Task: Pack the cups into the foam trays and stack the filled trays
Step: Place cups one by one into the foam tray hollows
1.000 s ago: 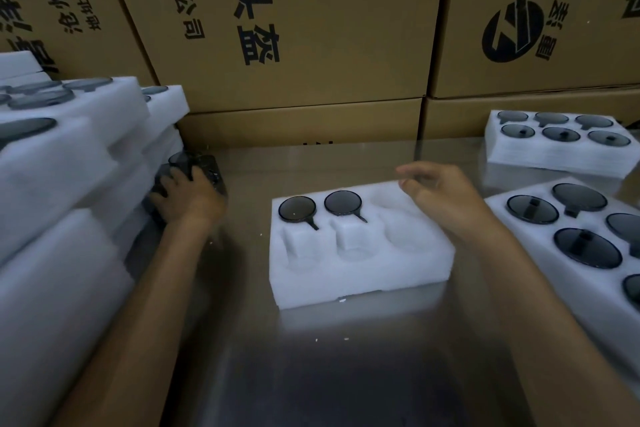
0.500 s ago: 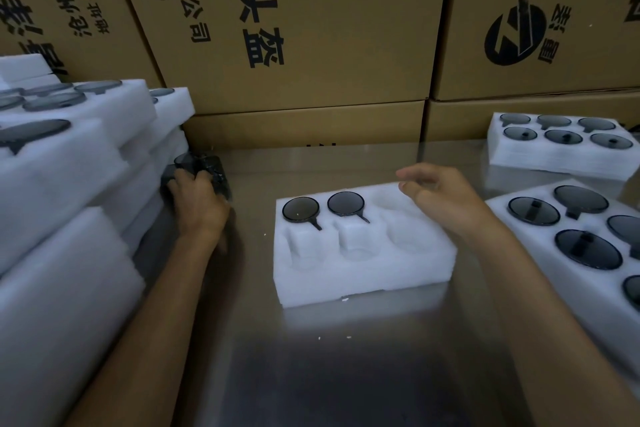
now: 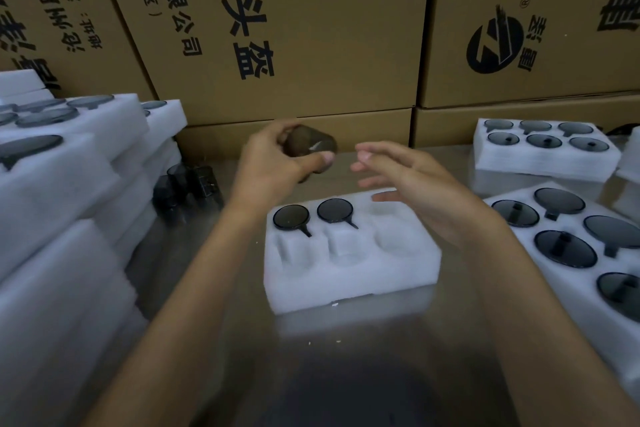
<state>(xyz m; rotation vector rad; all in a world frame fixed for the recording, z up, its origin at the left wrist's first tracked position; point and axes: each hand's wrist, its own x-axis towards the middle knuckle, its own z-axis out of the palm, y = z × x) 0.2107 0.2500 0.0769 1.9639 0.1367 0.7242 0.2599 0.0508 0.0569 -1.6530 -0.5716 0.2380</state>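
White foam tray (image 3: 349, 274), rectangular, six moulded pockets, lies at centre frame on the glossy grey tabletop (image 3: 346, 357). Back row: two dark smoked-glass cups (image 3: 313, 215) seated in the left and middle pockets, rims up, handles pointing toward lower right; the right pocket is vacant. Front row: three vacant pockets.

Left hand (image 3: 273, 166), upper centre of frame, above and behind the tray's back left corner. Its fingers (image 3: 320, 159) and thumb curl round one dark translucent glass cup (image 3: 311, 146), lifted clear of the tabletop, lying roughly on its side; motion blur hides its handle.

Right hand (image 3: 415, 191), just right of the held cup and apart from it, over the tray's back right corner. Fingers straight and loosely spread, palm turned toward the left hand, holding nothing.

Loose dark glass cups (image 3: 190, 184), a small cluster, stand on the tabletop at centre left, against the foot of the foam stack.

Stack of white foam trays (image 3: 69, 201), left edge of frame, several layers high; top layers show dark cups seated in pockets.

Filled white foam tray (image 3: 543, 156), upper right, six dark cups in two rows.

Second filled foam tray (image 3: 588, 246), right edge, nearer the camera, partly cut off by the frame; every visible pocket holds a dark cup.

Brown cardboard cartons (image 3: 311, 28), printed with black characters and a round logo, form a wall across the top of frame behind the tabletop.
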